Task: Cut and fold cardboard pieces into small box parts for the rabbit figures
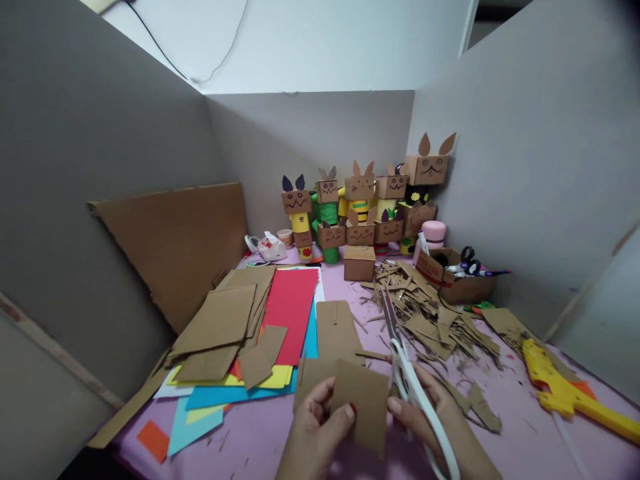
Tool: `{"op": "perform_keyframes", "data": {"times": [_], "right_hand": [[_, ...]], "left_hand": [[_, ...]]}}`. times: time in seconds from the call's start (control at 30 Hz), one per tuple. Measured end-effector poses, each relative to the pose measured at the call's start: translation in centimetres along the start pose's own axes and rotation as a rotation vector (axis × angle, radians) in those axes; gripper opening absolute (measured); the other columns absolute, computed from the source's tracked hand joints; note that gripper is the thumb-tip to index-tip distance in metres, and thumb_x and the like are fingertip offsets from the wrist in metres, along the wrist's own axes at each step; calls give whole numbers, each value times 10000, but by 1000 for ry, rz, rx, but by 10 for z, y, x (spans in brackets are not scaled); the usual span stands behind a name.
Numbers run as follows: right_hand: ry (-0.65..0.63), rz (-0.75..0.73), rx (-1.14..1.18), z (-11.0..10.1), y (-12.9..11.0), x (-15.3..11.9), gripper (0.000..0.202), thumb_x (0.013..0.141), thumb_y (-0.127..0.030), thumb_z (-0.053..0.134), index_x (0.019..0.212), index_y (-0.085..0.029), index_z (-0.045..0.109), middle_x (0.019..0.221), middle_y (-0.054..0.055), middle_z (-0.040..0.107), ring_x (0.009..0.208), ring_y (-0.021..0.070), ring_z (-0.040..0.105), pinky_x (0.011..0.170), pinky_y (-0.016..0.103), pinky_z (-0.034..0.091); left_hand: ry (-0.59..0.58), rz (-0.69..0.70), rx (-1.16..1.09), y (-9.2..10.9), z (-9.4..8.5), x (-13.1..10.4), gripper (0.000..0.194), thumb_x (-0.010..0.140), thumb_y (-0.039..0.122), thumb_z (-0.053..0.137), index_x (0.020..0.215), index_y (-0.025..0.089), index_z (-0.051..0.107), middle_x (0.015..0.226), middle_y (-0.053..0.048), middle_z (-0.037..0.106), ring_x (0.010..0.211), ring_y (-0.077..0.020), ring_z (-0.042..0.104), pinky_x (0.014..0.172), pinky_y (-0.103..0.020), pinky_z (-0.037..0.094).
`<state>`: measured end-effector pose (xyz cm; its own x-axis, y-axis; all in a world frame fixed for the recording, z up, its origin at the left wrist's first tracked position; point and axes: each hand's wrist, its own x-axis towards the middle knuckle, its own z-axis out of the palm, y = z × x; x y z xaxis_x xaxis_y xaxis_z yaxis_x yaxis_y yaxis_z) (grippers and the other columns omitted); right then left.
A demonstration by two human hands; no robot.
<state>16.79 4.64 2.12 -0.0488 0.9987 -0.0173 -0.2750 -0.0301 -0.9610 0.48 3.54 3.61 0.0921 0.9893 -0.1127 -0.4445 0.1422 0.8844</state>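
Observation:
My left hand (pixel 320 423) pinches a small squarish piece of brown cardboard (pixel 367 407) between thumb and fingers. Scissors (pixel 411 383) with white handles lie in my right hand (pixel 425 413), the fingers closed around them and the blades pointing away from me. The right thumb is close to the cardboard's right edge; whether it touches cannot be made out. Just beyond my hands, more cut cardboard (pixel 337 327) rests on the purple table (pixel 250 433).
Cardboard sheets (pixel 220 320) overlap red paper (pixel 293 310) on the left. Cardboard scraps (pixel 425 313) heap to the right, near a yellow glue gun (pixel 565 390) and a tool box (pixel 463 287). Several cardboard animal figures (pixel 360 187) stand at the back. Grey partitions (pixel 540 147) enclose the table.

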Motion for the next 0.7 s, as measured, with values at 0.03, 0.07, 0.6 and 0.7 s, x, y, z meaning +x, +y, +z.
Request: {"op": "perform_keyframes", "data": {"times": [0.03, 0.07, 0.6, 0.7], "right_hand": [[12, -12, 11, -1, -1, 0, 544, 603, -395, 792, 1057, -199, 565, 704, -20, 603, 589, 118, 538, 536, 214, 446], [23, -23, 18, -1, -1, 1, 540, 603, -400, 791, 1055, -202, 570, 672, -32, 583, 561, 109, 517, 513, 204, 432], [-38, 11, 20, 7, -8, -3, 527, 556, -327, 776, 1034, -213, 585, 611, -60, 535, 492, 104, 493, 487, 218, 416], [-8, 14, -44, 5, -11, -3, 532, 568, -284, 765, 1059, -200, 580, 577, -75, 498, 451, 82, 432, 441, 204, 380]], "left_hand": [[0, 1, 14, 1, 0, -1, 281, 616, 210, 751, 889, 162, 706, 871, -90, 754, 796, -233, 672, 691, -276, 492], [-3, -4, 34, 1, 0, -2, 275, 604, 198, 753, 873, 164, 710, 847, -82, 755, 785, -231, 672, 699, -278, 491], [147, 6, 86, 3, -6, 3, 391, 556, 262, 785, 917, 163, 672, 823, -80, 725, 749, -220, 640, 690, -297, 488], [120, -32, 108, 2, -6, 2, 432, 575, 272, 770, 983, 167, 678, 840, -79, 719, 724, -206, 624, 696, -300, 478]]}}
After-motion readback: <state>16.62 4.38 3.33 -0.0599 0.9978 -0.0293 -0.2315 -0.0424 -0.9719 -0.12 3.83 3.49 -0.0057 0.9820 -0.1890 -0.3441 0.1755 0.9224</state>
